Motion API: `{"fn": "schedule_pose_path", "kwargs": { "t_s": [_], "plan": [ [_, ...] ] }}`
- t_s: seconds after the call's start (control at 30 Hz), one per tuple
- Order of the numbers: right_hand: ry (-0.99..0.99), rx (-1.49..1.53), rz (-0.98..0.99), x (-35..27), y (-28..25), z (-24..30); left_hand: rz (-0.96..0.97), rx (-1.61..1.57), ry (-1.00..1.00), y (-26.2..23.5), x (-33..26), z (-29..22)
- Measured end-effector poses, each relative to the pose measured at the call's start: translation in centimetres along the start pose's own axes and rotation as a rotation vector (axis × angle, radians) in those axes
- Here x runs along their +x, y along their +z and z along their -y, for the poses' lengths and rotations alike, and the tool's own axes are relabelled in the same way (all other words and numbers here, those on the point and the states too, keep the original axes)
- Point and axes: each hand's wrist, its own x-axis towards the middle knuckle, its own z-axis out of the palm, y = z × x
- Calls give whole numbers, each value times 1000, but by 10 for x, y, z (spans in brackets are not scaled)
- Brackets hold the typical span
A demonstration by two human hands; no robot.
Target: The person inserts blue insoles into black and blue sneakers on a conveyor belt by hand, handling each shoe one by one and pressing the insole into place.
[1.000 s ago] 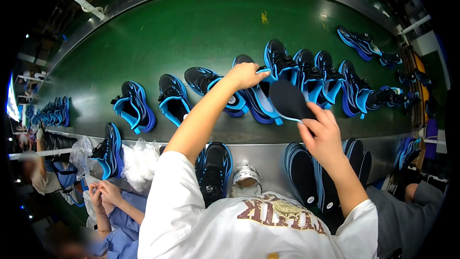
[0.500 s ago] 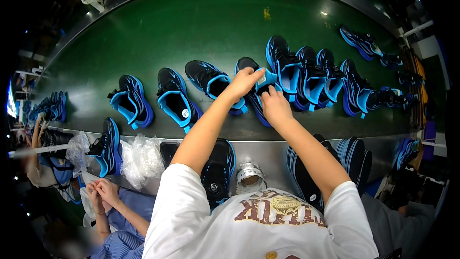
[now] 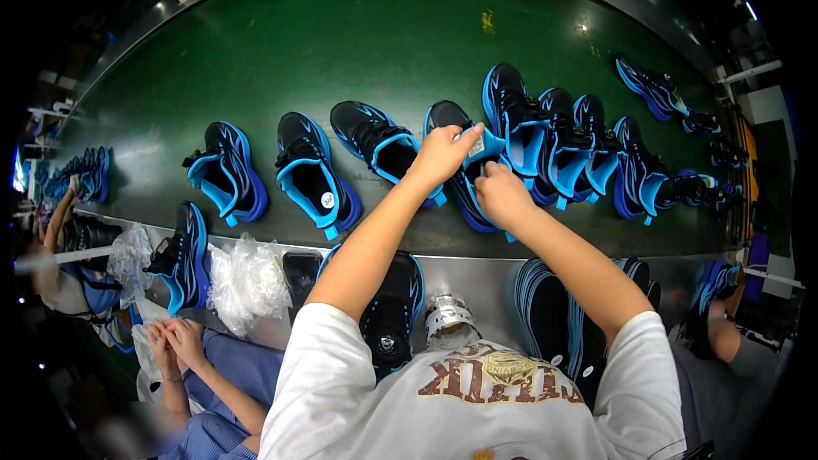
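Observation:
A black sneaker with blue lining point(image 3: 445, 114) stands on the green work surface in front of me, toe pointing away. My left hand point(image 3: 447, 153) pinches its tongue, where a pale label shows between the laces and the opening. At the shoe's collar, my right hand point(image 3: 504, 194) has its fingers curled in over the edge. Whatever those fingertips touch inside is hidden. Just left of my hands is a similar sneaker point(image 3: 394, 153), and to the right stands another sneaker point(image 3: 509, 106).
More sneakers point(image 3: 223, 170) line the green conveyor point(image 3: 358, 34) on both sides. Crumpled clear plastic point(image 3: 247, 281), a tape roll point(image 3: 449, 319) and stacked black insoles point(image 3: 545, 307) lie on the metal ledge nearer me. At lower left are a co-worker's hands point(image 3: 177, 345); another person's arm point(image 3: 724, 336) shows at right.
My right hand has shifted slightly within the shoe's opening, its fingers more curled. My left hand keeps hold of the tongue. A co-worker's arm has come into view at the right.

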Motion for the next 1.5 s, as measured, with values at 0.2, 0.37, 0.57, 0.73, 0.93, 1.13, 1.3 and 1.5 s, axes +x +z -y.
{"fn": "schedule_pose_path", "kwargs": {
  "t_s": [0.2,0.37,0.57,0.73,0.93,1.13,1.3,1.5],
  "plan": [
    [-49,-145,48,9,22,-12,16,41,23,1,-1,2],
    [-86,-352,454,17,6,-9,55,32,30,-2,-4,-1],
    [-179,-409,549,25,13,-15,20,-16,25,4,1,4],
    [-166,-353,939,54,-8,-8,-122,78,17,10,3,1],
    [-127,-108,527,40,-2,-13,-115,33,-51,22,6,7],
    [-102,-78,639,62,39,-24,-344,182,134,42,-13,-6],
    [-82,-102,676,73,61,-24,-227,284,131,41,-17,-5],
    [-76,-146,736,75,53,-22,-310,486,254,46,-19,-2]
  ]
}}
